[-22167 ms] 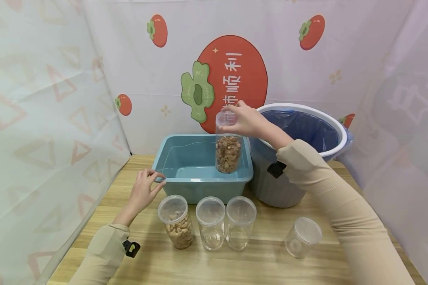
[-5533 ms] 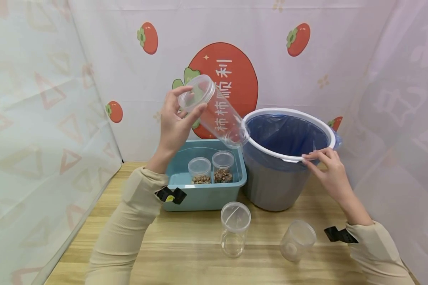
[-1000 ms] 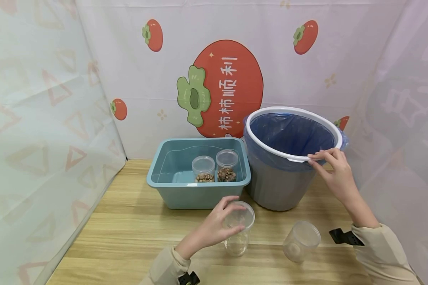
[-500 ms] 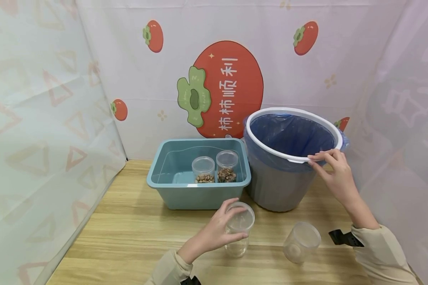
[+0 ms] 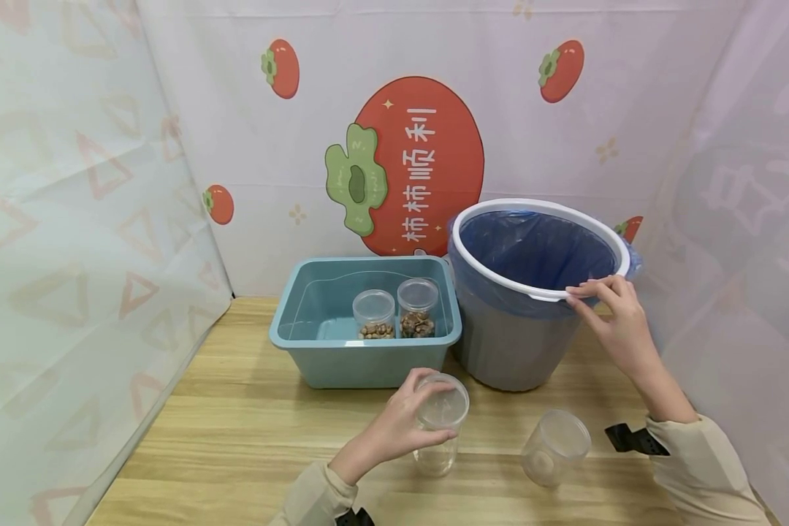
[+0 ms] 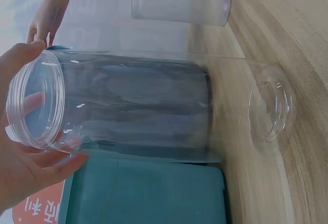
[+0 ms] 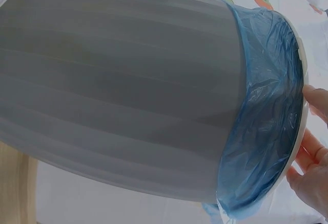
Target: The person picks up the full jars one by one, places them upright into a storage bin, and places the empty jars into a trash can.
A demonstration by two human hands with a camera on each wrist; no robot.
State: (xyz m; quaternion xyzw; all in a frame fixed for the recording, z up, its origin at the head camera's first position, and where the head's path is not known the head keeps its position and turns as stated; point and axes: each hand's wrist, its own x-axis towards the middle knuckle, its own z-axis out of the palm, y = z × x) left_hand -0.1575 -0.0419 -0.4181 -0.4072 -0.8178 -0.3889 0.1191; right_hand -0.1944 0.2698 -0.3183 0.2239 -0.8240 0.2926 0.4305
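Clear jar [image 5: 448, 413] stands on the desk [image 5: 237, 446], near the front right corner of the blue tub [image 5: 364, 367]; my left hand [image 5: 401, 426] grips its top, my right hand [image 5: 621, 329] pinches the bin rim [image 5: 544, 295]. Two nut jars [image 5: 376, 318] sit inside the tub, seemingly finished; this and one empty-looking jar [image 5: 556, 447] seem left.
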